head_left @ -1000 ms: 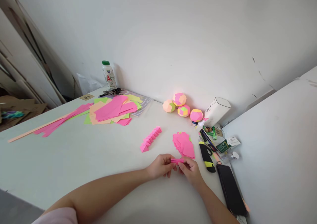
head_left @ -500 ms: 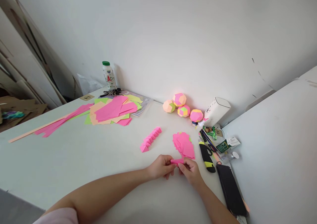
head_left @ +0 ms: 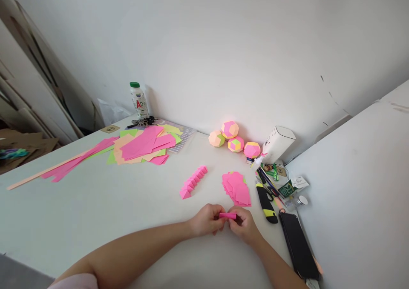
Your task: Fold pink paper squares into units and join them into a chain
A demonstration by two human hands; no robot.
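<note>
Pinching pink paper point(head_left: 228, 216), left hand point(head_left: 207, 219), right hand point(head_left: 246, 226), underside hidden

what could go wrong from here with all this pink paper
The small pink paper piece held between the left hand and right hand might crease crooked if either slips. The loose pink pile lies just beyond the hands, so a brush could scatter it. The row of folded pink pieces could be knocked by the left hand.

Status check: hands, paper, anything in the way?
Left hand, right hand: both holding small pink paper. Nearest clutter: pink stack, just beyond right hand.
</note>
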